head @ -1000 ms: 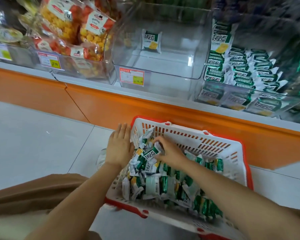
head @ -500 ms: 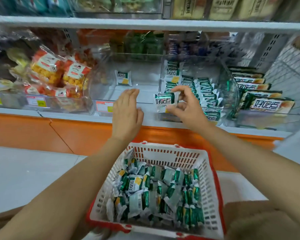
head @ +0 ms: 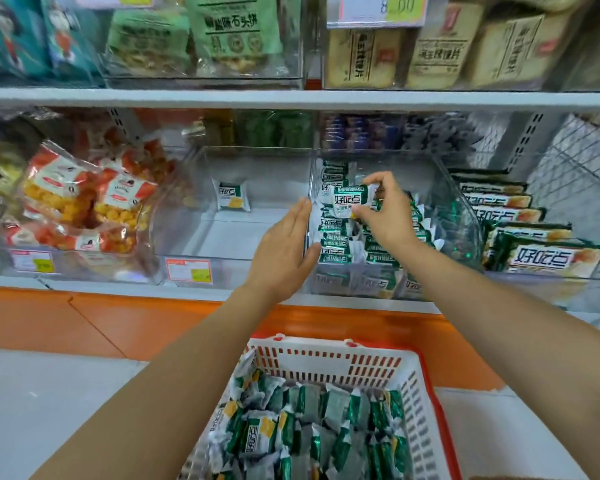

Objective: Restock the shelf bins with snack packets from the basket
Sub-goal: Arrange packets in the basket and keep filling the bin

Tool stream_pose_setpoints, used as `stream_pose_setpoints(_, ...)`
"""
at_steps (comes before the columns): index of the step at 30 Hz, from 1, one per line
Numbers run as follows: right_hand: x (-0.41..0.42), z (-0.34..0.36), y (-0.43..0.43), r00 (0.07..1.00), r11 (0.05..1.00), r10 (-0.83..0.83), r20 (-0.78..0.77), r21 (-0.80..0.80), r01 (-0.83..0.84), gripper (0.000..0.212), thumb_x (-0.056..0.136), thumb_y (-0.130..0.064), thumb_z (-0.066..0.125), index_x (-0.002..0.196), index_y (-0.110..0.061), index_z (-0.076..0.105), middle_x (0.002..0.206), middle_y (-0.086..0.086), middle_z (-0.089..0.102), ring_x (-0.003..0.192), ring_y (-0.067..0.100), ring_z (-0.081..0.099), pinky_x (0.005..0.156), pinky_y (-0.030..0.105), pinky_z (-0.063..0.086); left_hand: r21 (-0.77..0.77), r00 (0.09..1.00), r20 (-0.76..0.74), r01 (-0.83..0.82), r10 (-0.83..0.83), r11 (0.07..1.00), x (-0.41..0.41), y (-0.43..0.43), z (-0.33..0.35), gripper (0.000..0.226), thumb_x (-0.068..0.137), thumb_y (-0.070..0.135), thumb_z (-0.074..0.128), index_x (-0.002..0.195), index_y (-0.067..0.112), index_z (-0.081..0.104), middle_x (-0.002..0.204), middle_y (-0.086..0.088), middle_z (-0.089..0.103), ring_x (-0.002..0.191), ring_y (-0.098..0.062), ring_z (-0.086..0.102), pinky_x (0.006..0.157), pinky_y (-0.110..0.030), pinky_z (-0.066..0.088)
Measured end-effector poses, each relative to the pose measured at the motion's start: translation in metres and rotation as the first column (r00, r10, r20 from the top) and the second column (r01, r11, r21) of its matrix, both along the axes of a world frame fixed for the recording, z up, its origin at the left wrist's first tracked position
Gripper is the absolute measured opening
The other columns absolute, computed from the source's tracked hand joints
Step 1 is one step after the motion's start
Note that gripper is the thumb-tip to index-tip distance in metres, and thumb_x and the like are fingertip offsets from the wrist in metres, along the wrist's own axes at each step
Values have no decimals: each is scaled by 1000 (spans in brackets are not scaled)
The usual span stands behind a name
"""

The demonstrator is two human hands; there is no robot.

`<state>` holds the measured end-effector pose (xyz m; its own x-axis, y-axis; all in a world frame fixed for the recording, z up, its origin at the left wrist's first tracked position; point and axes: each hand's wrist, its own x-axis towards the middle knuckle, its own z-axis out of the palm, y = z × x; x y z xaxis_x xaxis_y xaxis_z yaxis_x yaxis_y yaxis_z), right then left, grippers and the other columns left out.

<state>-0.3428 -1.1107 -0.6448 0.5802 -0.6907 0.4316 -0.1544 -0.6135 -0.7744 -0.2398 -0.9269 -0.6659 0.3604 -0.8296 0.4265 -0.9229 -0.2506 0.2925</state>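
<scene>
My right hand [head: 385,216] pinches a green and white snack packet [head: 349,199] over the clear shelf bin [head: 461,216], which holds several rows of the same packets. My left hand [head: 284,251] is flat with straight fingers beside that bin's left wall and holds nothing. Below, the white basket with a red rim [head: 326,362] stands on the floor with many green and white packets [head: 309,434] in it. The neighbouring clear bin [head: 187,244] to the left contains a single packet [head: 232,197] at its back.
Bags of orange and yellow snacks [head: 84,202] fill the bin at the left. Larger green packs [head: 541,258] lie stacked at the right beside a wire mesh panel. The shelf above carries green and beige bags. An orange plinth [head: 118,323] runs under the shelf.
The right hand took a packet out of the basket and lifted it to the right-hand bin. The left hand rose from the basket rim to the bin's side. The view tilted upward.
</scene>
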Motion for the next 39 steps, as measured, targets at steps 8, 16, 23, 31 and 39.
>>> stream_pose_setpoints(8, 65, -20, -30, 986, 993, -114, -124, 13, 116, 51, 76, -13, 82, 118, -12, 53, 95, 5, 54, 87, 18, 50, 79, 38, 48, -108, 996, 74, -39, 47, 993, 0, -6, -10, 59, 100, 28, 47, 151, 8, 26, 147, -12, 48, 119, -28, 53, 97, -39, 44)
stream_pose_setpoints(16, 76, -27, -33, 972, 981, -168, -166, -129, 147, 46, 74, -14, 82, 113, -9, 59, 113, 14, 62, 101, 30, 61, 81, 29, 43, -109, 996, 71, -42, 50, 993, -1, -11, -16, 57, 100, 34, 32, 151, 8, 25, 153, -10, 41, 128, -25, 50, 100, -36, 43)
stream_pose_setpoints(23, 71, -18, -29, 941, 979, -192, -280, -119, 164, 52, 77, -21, 80, 121, -15, 54, 128, 12, 49, 109, 30, 56, 80, 29, 42, -76, 996, 67, -48, 53, 996, -1, -9, -15, 59, 101, 36, 32, 153, 11, 20, 158, -7, 33, 137, -22, 43, 102, -36, 43)
stream_pose_setpoints(31, 44, -2, -15, 935, 978, -192, -299, -133, 158, 58, 75, -34, 82, 123, -22, 53, 127, 6, 52, 118, 26, 51, 102, 43, 39, 44, 997, 47, -60, 58, 997, 0, -5, -6, 68, 98, 51, 19, 156, 14, 16, 162, -4, 23, 148, -21, 25, 118, -44, 26)
stream_pose_setpoints(39, 0, 14, 55, 994, 989, 97, -58, -109, -103, 10, 90, -16, 64, 99, -13, 66, 89, -2, 61, 71, 10, 55, 72, 35, 51, 88, 989, 107, -110, 100, 990, -13, 33, -6, 59, 97, 37, 27, 144, 7, 43, 145, -12, 50, 131, -29, 50, 110, -46, 35)
